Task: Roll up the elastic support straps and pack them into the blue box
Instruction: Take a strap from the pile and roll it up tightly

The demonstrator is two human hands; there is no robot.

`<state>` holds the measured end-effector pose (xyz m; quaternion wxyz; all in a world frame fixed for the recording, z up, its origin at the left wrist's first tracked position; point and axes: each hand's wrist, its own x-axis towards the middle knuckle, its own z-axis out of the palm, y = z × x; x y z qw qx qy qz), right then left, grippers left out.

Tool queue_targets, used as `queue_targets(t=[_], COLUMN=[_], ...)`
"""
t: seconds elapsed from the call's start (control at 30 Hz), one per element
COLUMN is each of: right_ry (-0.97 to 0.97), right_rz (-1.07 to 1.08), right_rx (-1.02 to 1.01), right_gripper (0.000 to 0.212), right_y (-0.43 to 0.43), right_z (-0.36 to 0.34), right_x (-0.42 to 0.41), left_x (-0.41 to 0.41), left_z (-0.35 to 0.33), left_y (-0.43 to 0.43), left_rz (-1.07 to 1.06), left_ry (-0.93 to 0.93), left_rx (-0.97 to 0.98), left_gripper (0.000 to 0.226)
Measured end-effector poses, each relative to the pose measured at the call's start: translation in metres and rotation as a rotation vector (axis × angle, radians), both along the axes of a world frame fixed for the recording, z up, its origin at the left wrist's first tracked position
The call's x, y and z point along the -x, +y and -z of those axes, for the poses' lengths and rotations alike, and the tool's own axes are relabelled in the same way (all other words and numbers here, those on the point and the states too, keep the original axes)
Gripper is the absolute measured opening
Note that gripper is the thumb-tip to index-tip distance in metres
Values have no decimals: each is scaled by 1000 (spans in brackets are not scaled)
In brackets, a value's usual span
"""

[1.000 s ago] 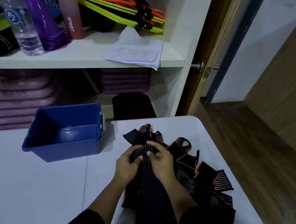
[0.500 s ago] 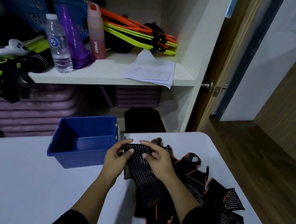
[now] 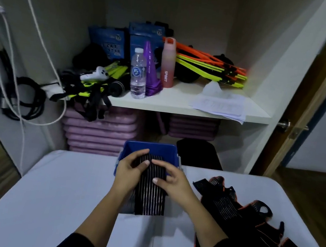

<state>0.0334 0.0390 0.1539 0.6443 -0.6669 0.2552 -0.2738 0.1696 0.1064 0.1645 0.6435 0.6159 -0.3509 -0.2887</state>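
A second ago both hands worked one strap on top of the loose pile at the right of the counter. Since then that strap has come away from the pile and travelled toward 11 o'clock, and it now hangs held up in front of the blue box (image 3: 131,149). The left hand (image 3: 130,170) grips the black striped support strap (image 3: 150,192) at its upper left edge, fingers curled over the top. The right hand (image 3: 172,181) pinches the upper right edge, with fingertips (image 3: 155,181) pressed onto the fabric face. The top of the strap looks bunched or partly turned over, while the lower length hangs flat and unrolled down to the counter (image 3: 55,192).

The remaining straps (image 3: 248,221), black with orange trim, lie heaped at 3 to 4 o'clock on the counter, well apart from the box. The box sits at 12 o'clock at the counter's far edge, below the shelf (image 3: 181,107); the hands hide much of its inside, so whether any strap is already packed cannot be told.

By my reading the rolling has only begun: most of this strap is still open, and the whole heap waits.
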Motion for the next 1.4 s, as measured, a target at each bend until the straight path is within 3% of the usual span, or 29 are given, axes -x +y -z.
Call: queue_targets(t=[0.23,0.4,0.7,1.03,1.17,1.3,1.4], right_ry=[-85,-119,60,-23,46,179,326], right_rz=[-13,-88,-91,-70,-78,-110,-167], right_rx=[74,41,-40,-33,-21,-74,-88], right_gripper=[50,51,67,75,74,74,81], right_y=[22,36,18,-8,8,36,59], right_z=[-32,-48,-31,-48,-16,43,98], right_x=[-91,-149,-251,-320,-306,-279,-255], left_x=[-78,-132,-230,-287,-278,-255,-221], left_z=[-33,-50,-28,-50,-15,52,81], left_y=[50,67,41,19,38,67,94], left_rz=[100,3,-136,-171,-162,-125,-92], left_ry=[-104,-99,-124,-247,-201,-128,-54], left_rx=[-16,-25,-227,-103,-158,-331,-434], left_gripper=[62,61,60,66,67,69,59])
